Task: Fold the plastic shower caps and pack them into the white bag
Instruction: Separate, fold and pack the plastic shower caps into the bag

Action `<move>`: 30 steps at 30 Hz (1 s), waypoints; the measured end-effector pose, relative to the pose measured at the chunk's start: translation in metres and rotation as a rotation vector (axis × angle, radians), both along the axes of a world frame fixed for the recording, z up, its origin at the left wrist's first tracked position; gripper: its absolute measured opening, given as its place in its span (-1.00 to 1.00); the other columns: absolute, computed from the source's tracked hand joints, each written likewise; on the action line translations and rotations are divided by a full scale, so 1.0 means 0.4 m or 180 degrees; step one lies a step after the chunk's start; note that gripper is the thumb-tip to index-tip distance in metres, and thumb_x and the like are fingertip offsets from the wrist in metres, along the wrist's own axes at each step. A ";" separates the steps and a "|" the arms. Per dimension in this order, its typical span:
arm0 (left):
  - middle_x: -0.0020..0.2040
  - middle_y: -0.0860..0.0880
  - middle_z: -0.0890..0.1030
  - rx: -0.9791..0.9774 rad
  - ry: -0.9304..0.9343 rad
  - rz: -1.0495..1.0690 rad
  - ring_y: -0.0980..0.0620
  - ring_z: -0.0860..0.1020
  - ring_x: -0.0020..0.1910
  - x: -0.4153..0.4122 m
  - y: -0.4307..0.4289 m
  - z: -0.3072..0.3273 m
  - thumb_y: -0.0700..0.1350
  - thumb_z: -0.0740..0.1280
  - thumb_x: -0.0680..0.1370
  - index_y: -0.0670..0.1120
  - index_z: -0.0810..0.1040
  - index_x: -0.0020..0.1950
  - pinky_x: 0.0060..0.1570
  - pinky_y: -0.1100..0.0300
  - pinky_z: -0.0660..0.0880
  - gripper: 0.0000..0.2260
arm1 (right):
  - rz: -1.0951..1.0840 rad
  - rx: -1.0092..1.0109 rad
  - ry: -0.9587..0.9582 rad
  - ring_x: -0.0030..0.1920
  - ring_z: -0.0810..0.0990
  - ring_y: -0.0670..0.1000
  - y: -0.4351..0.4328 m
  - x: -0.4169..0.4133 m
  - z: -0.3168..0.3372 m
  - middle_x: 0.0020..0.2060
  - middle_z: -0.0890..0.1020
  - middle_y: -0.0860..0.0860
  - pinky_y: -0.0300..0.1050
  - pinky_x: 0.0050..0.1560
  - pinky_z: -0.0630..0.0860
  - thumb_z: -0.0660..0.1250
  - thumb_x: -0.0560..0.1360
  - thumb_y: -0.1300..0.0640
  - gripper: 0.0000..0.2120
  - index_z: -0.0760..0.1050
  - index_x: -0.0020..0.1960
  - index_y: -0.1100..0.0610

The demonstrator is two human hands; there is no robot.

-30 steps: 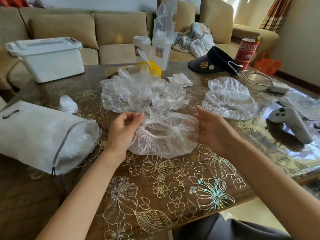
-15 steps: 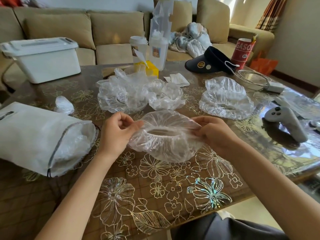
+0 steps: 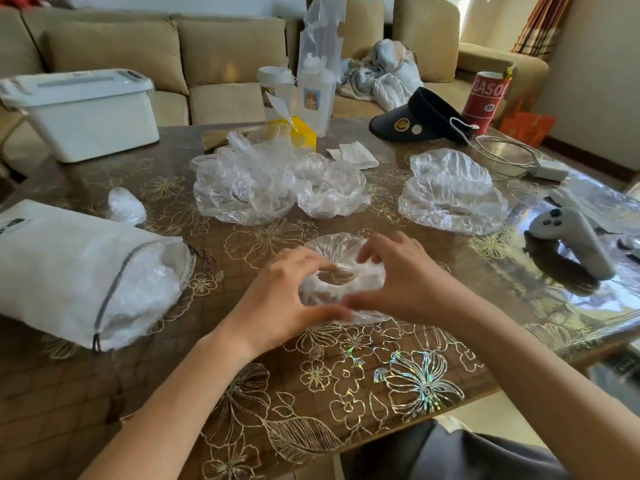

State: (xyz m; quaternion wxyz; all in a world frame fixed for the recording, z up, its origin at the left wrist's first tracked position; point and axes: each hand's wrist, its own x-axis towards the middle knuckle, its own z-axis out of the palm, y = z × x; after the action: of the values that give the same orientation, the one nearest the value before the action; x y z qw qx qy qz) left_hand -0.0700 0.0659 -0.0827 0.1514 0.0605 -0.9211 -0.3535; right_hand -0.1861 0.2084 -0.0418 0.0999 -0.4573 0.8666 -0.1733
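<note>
Clear crinkled plastic shower cap (image 3: 341,271) lies just below the middle of the frame, bunched into a ring with its elastic opening facing up, and you have it between both hands. Your left hand (image 3: 280,296) grips its left side, fingers curled over the rim and thumb running along the near edge. Your right hand (image 3: 403,278) grips the right side, bent fingertips pressing on the top, its thumb close to the left thumb at the near edge. The cap rests on the brown table with gold flower patterns (image 3: 311,393).

At the left of the frame, the white fabric drawstring bag (image 3: 69,268) lies on its side with its mouth open toward your hands and clear packed plastic (image 3: 149,289) showing inside. Just above it lies 1 small folded cap (image 3: 124,206). Above your hands, a loose heap of unfolded caps (image 3: 259,185) spreads across the middle, and 1 more open cap (image 3: 450,192) lies apart at the right. A white lidded plastic box (image 3: 83,112) stands at the upper left. A grey game controller (image 3: 571,237) rests near the right edge, well apart from your hands.
</note>
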 end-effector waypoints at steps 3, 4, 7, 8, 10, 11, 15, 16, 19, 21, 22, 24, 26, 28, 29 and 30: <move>0.13 0.29 0.38 -0.0137 -0.0236 -0.0010 0.33 0.36 0.16 0.008 -0.012 0.004 0.17 0.48 0.26 0.09 0.40 0.32 0.17 0.44 0.22 -0.33 | 0.0127 0.0339 -0.0040 0.13 0.29 -0.06 0.010 -0.019 -0.027 0.07 0.33 -0.07 -0.23 0.11 0.29 0.49 0.33 -0.03 -0.59 0.35 0.06 -0.06; 0.14 0.24 0.39 -0.0294 -0.0278 0.0073 0.29 0.36 0.16 0.009 -0.018 0.004 0.06 0.50 0.32 0.08 0.40 0.32 0.20 0.40 0.22 -0.39 | 0.0214 0.0288 -0.0041 0.08 0.32 -0.08 0.011 -0.025 -0.029 0.02 0.36 -0.10 -0.29 0.06 0.30 0.47 0.37 0.03 -0.68 0.37 0.00 -0.05; 0.11 0.15 0.47 -0.0556 -0.0232 0.0309 0.21 0.46 0.06 0.012 -0.028 0.002 -0.21 0.40 0.48 -0.01 0.48 0.23 0.14 0.31 0.42 -0.65 | 0.0246 -0.0007 -0.0171 -0.18 0.43 -0.18 0.011 -0.036 -0.030 -0.19 0.45 -0.19 -0.45 -0.22 0.34 0.39 0.46 0.15 -0.83 0.42 -0.18 -0.04; 0.09 0.13 0.50 -0.0577 -0.0146 0.0389 0.20 0.49 0.01 0.013 -0.032 0.003 -0.28 0.35 0.50 -0.05 0.52 0.20 0.06 0.32 0.47 -0.71 | 0.0193 -0.0156 -0.0266 -0.23 0.44 -0.23 0.013 -0.039 -0.028 -0.23 0.48 -0.20 -0.45 -0.24 0.38 0.39 0.47 0.18 -0.81 0.42 -0.22 -0.04; 0.03 0.10 0.51 -0.0626 0.0029 0.0558 0.17 0.51 -0.05 0.017 -0.044 0.007 -0.37 0.28 0.51 -0.10 0.57 0.12 -0.08 0.42 0.45 -0.74 | 0.0064 -0.0541 -0.0404 -0.24 0.51 -0.21 0.022 -0.050 -0.018 -0.25 0.55 -0.16 -0.40 -0.19 0.48 0.39 0.46 0.22 -0.80 0.45 -0.24 -0.02; -0.01 0.10 0.52 -0.0604 0.0093 0.0638 0.15 0.51 -0.07 0.019 -0.049 0.013 -0.40 0.26 0.51 -0.12 0.59 0.06 -0.09 0.44 0.42 -0.75 | -0.0019 -0.0712 -0.0470 -0.24 0.55 -0.17 0.031 -0.060 -0.009 -0.26 0.59 -0.13 -0.35 -0.15 0.53 0.41 0.44 0.22 -0.82 0.48 -0.24 0.00; -0.11 0.10 0.59 0.0056 -0.0716 0.0584 0.08 0.56 -0.05 0.039 -0.083 0.037 -0.48 0.19 0.43 -0.02 0.61 -0.17 0.01 0.20 0.49 -0.62 | 0.0242 -0.0308 -0.1042 -0.30 0.57 -0.21 0.072 -0.079 0.031 -0.29 0.64 -0.06 -0.34 -0.21 0.53 0.44 0.41 0.25 -0.87 0.54 -0.24 0.08; -0.13 0.11 0.63 0.0201 -0.1054 0.0467 0.09 0.58 -0.05 0.046 -0.093 0.046 -0.47 0.19 0.41 0.01 0.64 -0.19 0.01 0.19 0.50 -0.59 | 0.0424 0.0128 -0.1110 -0.31 0.57 -0.26 0.078 -0.078 0.035 -0.30 0.64 -0.10 -0.37 -0.21 0.50 0.44 0.42 0.24 -0.88 0.55 -0.22 0.06; -0.31 0.06 0.65 0.0664 -0.0916 0.0737 0.09 0.59 -0.21 0.058 -0.109 0.068 -0.39 0.23 0.45 -0.02 0.66 -0.31 -0.16 0.22 0.44 -0.65 | 0.0713 0.1275 -0.1181 -0.29 0.56 -0.30 0.090 -0.060 0.048 -0.27 0.64 -0.17 -0.33 -0.09 0.51 0.42 0.44 0.08 -0.96 0.59 -0.12 0.02; -0.30 0.04 0.62 0.0530 0.0051 0.1145 0.08 0.54 -0.26 0.046 -0.085 0.068 -0.36 0.26 0.47 -0.06 0.62 -0.26 -0.25 0.26 0.44 -0.74 | 0.0499 0.1154 -0.1080 -0.33 0.54 -0.15 0.086 -0.052 0.061 -0.29 0.63 -0.09 -0.26 -0.15 0.52 0.36 0.46 -0.01 -0.83 0.58 -0.15 0.09; -0.24 0.04 0.61 0.0441 0.0544 0.1141 0.11 0.52 -0.26 0.036 -0.059 0.064 -0.36 0.27 0.49 -0.07 0.60 -0.19 -0.27 0.30 0.46 -0.78 | 0.0243 0.0803 -0.0915 -0.38 0.50 -0.11 0.078 -0.045 0.063 -0.33 0.61 -0.07 -0.30 -0.26 0.49 0.33 0.49 -0.01 -0.80 0.56 -0.19 0.12; -0.08 0.04 0.61 0.0062 0.1083 0.0669 0.15 0.54 -0.14 0.010 -0.003 0.039 -0.37 0.28 0.50 -0.10 0.57 -0.02 -0.07 0.39 0.49 -0.80 | -0.0312 -0.0273 -0.0413 -0.39 0.45 -0.14 0.050 -0.022 0.045 -0.33 0.56 -0.06 -0.39 -0.37 0.43 0.29 0.54 0.08 -0.84 0.50 -0.19 0.11; 0.12 0.01 0.58 -0.0412 0.0960 0.0191 0.19 0.51 0.11 -0.018 0.028 -0.005 -0.32 0.29 0.53 -0.15 0.54 0.17 0.20 0.47 0.35 -0.76 | -0.0422 -0.0881 0.0076 -0.15 0.53 -0.13 0.014 0.016 0.005 -0.07 0.58 -0.04 -0.44 -0.09 0.45 0.25 0.56 0.19 -0.91 0.51 0.03 0.12; 0.36 0.09 0.38 -0.0611 0.0427 -0.0052 0.16 0.29 0.39 -0.032 0.037 -0.030 -0.21 0.24 0.57 -0.09 0.37 0.39 0.41 0.35 0.11 -0.62 | -0.0167 -0.0697 0.0354 0.19 0.46 -0.07 -0.005 0.042 -0.060 0.25 0.48 -0.01 -0.33 0.25 0.31 0.20 0.58 0.21 -0.69 0.38 0.32 0.13; 0.43 0.14 0.20 -0.0707 0.0091 -0.0089 0.16 0.13 0.47 -0.033 0.034 -0.040 -0.13 0.20 0.60 -0.04 0.22 0.48 0.45 0.30 -0.03 -0.56 | -0.0020 -0.0520 0.0388 0.33 0.38 -0.03 -0.006 0.050 -0.091 0.36 0.40 0.01 -0.27 0.35 0.21 0.18 0.60 0.18 -0.61 0.28 0.42 0.12; 0.48 0.16 0.03 -0.0825 -0.0316 -0.0076 0.18 -0.03 0.50 -0.030 0.026 -0.052 -0.05 0.13 0.63 0.00 0.06 0.52 0.46 0.26 -0.15 -0.52 | 0.0104 -0.0322 0.0390 0.43 0.25 -0.03 -0.004 0.050 -0.117 0.45 0.29 0.02 -0.23 0.42 0.09 0.14 0.61 0.12 -0.55 0.17 0.48 0.11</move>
State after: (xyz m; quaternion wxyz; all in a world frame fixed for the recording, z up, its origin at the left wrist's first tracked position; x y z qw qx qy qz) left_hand -0.0818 0.0761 -0.1036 0.1079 0.0468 -0.9661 -0.2300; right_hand -0.1661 0.2068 -0.0884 0.0263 -0.4855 0.8536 -0.1868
